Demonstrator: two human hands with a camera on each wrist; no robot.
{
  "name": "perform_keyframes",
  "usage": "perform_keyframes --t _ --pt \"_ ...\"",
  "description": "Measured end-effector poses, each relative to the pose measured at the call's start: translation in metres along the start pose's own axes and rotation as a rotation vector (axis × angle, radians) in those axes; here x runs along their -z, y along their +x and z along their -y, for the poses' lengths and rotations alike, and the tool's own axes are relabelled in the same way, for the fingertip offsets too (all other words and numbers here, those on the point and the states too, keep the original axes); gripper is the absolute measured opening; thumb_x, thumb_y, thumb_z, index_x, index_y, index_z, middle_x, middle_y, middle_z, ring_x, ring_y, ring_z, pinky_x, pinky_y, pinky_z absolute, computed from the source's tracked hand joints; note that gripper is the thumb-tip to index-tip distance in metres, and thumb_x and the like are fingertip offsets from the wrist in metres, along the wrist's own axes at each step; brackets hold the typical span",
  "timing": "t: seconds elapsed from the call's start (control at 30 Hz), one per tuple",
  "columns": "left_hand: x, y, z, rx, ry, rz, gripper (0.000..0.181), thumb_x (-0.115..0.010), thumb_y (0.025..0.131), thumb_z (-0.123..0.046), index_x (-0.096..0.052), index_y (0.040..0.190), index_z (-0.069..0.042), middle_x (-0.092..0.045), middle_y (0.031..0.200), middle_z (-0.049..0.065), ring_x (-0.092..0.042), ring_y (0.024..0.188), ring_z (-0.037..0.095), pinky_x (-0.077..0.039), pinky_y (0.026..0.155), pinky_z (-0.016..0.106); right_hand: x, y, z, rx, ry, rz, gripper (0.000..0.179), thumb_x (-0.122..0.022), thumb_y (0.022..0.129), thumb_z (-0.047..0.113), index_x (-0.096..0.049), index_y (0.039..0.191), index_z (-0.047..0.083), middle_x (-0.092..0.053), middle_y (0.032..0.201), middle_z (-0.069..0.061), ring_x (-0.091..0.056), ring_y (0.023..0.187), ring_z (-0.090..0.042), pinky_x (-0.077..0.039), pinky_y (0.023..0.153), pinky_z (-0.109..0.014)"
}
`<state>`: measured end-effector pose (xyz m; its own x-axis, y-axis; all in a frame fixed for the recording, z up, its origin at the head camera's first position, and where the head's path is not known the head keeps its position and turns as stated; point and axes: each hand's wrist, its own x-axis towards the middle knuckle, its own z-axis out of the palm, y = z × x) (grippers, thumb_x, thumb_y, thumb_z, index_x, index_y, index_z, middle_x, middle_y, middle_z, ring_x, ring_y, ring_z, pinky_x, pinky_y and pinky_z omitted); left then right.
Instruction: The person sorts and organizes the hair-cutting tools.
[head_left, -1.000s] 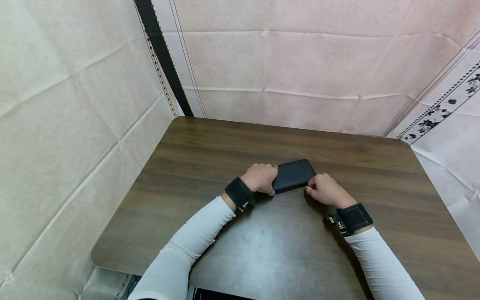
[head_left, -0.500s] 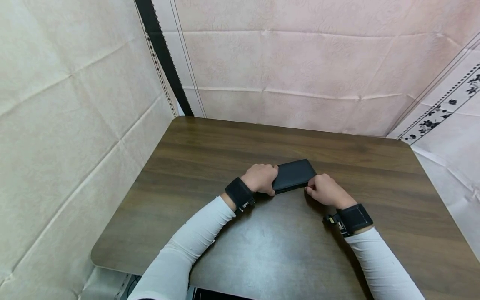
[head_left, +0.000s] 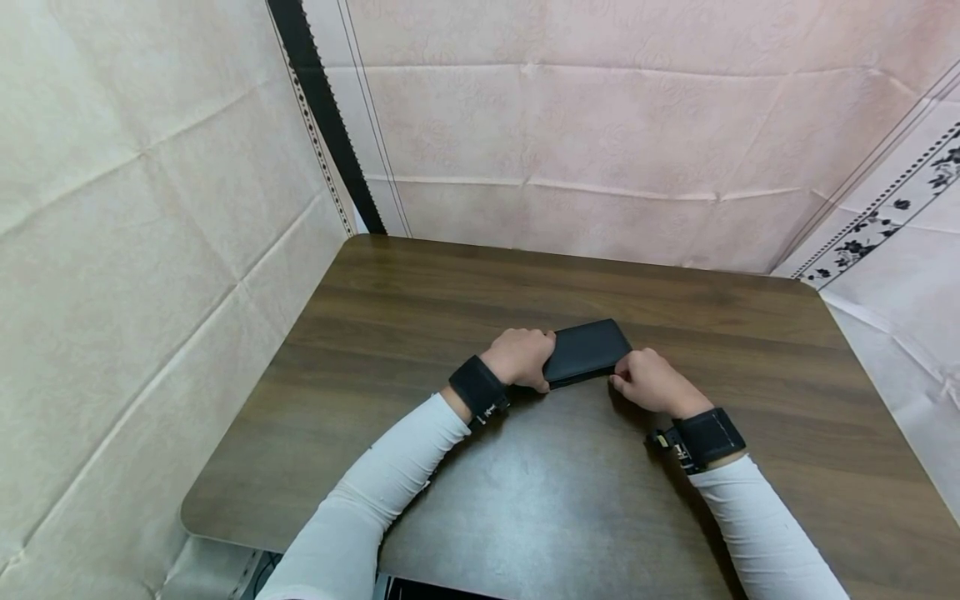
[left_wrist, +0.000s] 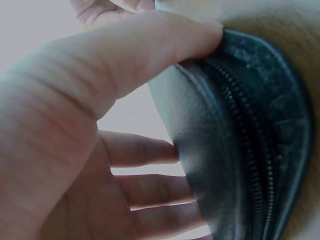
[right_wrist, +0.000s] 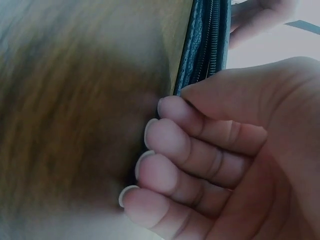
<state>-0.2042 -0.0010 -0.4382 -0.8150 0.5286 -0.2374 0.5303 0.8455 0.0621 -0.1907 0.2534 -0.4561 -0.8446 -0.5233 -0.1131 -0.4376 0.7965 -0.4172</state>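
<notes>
A black zip wallet [head_left: 588, 348] lies flat side up at the middle of the wooden table, slightly slanted. My left hand [head_left: 519, 358] grips its left end, the thumb along the near edge and the other fingers against the far side. In the left wrist view the zipper [left_wrist: 250, 170] runs along that edge, its two tooth rows close together. At the near right corner my right hand [head_left: 654, 382] pinches with thumb and index finger, the other fingers curled. The zipper [right_wrist: 214, 35] leads into this pinch in the right wrist view; any pull tab is hidden.
The brown wood-grain table [head_left: 450, 287] has rounded corners. Pale cloth hangings [head_left: 600, 125] stand behind it and at both sides. A dark flat object [head_left: 435, 590] shows at the near edge. Both wrists wear black straps [head_left: 708, 435].
</notes>
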Motion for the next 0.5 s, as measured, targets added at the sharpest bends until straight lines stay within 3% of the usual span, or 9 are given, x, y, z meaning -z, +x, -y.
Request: perform_keyframes --t 0.5 --pt "0.0004 -0.0009 -0.0003 0.007 -0.006 0.004 0.084 -0.081 0.086 -0.051 -0.05 0.151 -0.009 -0.067 0.135 0.006 -0.066 0.106 0.018 -0.056 0.091 0.036 0.0 -0.0013 0.0004 0.024 -0.003 -0.001 0.041 -0.062 0.099 0.008 -0.054 0.06 0.016 -0.04 0.057 0.008 -0.044 0.051 -0.009 -0.036 0.053 -0.025"
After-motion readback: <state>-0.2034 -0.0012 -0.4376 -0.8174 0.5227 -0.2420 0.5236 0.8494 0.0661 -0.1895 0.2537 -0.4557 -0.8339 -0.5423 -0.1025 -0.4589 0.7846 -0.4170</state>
